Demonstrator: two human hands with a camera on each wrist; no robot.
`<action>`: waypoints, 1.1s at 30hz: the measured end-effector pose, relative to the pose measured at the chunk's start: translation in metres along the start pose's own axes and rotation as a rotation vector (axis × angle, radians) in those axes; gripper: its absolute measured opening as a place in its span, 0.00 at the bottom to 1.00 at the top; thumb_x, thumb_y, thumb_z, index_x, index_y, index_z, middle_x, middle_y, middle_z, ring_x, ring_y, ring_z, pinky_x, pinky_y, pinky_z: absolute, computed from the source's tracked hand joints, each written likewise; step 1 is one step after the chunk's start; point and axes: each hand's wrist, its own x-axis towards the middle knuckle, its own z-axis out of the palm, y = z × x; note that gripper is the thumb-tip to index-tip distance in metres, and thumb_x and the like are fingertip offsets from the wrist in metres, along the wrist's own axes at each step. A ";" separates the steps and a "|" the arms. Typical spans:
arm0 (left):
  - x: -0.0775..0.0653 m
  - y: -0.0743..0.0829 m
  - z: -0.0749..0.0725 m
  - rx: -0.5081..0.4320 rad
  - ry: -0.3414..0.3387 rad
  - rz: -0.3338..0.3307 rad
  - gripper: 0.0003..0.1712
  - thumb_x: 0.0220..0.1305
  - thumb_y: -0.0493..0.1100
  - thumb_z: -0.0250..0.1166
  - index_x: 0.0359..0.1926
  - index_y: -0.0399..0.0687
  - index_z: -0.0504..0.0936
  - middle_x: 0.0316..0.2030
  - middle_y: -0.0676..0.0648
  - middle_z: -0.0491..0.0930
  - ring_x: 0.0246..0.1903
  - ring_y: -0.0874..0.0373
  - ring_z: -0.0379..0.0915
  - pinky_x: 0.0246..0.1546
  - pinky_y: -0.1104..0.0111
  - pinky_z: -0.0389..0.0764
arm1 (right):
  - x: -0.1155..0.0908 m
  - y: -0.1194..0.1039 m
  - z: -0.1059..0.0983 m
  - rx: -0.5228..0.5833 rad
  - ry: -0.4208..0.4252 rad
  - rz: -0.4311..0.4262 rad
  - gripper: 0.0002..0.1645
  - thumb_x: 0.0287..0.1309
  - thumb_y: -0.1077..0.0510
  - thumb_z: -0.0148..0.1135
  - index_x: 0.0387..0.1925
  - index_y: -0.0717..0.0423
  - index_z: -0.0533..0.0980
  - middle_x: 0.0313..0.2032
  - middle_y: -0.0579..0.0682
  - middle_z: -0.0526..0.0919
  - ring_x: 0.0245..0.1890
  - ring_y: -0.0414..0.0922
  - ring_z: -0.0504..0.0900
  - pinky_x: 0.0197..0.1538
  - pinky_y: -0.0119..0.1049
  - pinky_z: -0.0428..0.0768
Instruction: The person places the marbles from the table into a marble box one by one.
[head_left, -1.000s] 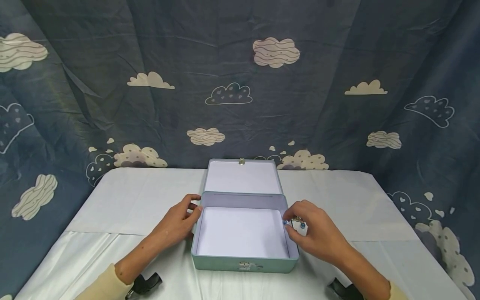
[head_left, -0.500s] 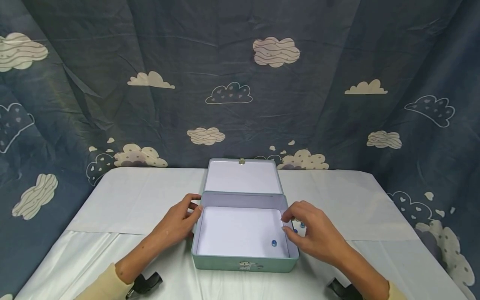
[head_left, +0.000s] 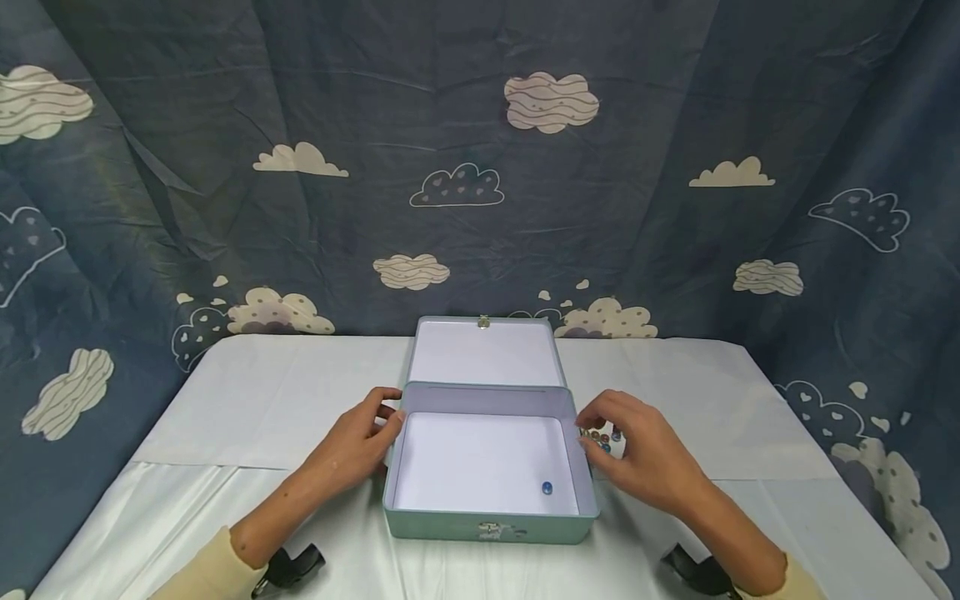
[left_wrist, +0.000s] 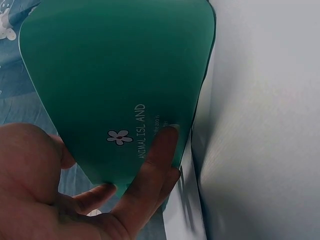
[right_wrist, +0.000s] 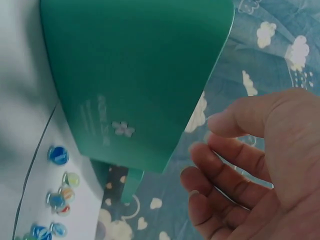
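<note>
A green tin box (head_left: 491,527) with a pale inside stands on the white cloth, its lid (head_left: 483,354) folded back. One blue marble (head_left: 547,488) lies on its floor, near the front right. My left hand (head_left: 366,437) holds the left wall, thumb at the rim and fingers against the outer side. Beside the right wall hovers my right hand (head_left: 637,450), thumb and fingers apart with nothing between them in the right wrist view. Several glass marbles (right_wrist: 58,155) in blue, green and orange lie on the cloth right of the box, partly hidden by that hand in the head view.
White cloth (head_left: 285,400) covers the table, with a seam crossing it. A dark blue curtain (head_left: 480,242) with cloud prints hangs behind and at the sides. Black wrist camera mounts (head_left: 294,568) sit at both sleeves.
A blue marble at my right fingertips has dropped into the box. My right hand has since moved right, out over the marbles outside it. My left hand stays in place.
</note>
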 end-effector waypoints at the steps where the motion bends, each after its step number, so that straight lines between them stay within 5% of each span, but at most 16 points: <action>1: 0.000 0.000 0.000 0.000 0.000 0.000 0.26 0.83 0.49 0.57 0.74 0.47 0.68 0.57 0.39 0.81 0.50 0.48 0.85 0.30 0.62 0.88 | 0.000 0.002 -0.001 -0.006 0.002 0.008 0.16 0.55 0.66 0.78 0.42 0.46 0.83 0.40 0.38 0.84 0.39 0.37 0.81 0.41 0.35 0.86; 21: -0.001 -0.001 0.000 -0.008 -0.005 -0.004 0.27 0.83 0.49 0.57 0.75 0.45 0.67 0.58 0.38 0.80 0.51 0.47 0.85 0.30 0.61 0.89 | 0.002 0.075 0.002 0.014 -0.080 0.254 0.10 0.62 0.65 0.71 0.45 0.56 0.85 0.37 0.43 0.84 0.39 0.45 0.80 0.39 0.37 0.79; 33: 0.000 -0.001 0.000 -0.014 -0.006 -0.001 0.26 0.83 0.49 0.57 0.74 0.46 0.68 0.58 0.39 0.80 0.51 0.48 0.85 0.30 0.61 0.88 | 0.000 0.093 0.010 -0.007 -0.189 0.338 0.11 0.60 0.62 0.73 0.45 0.57 0.85 0.35 0.44 0.83 0.36 0.43 0.78 0.41 0.40 0.81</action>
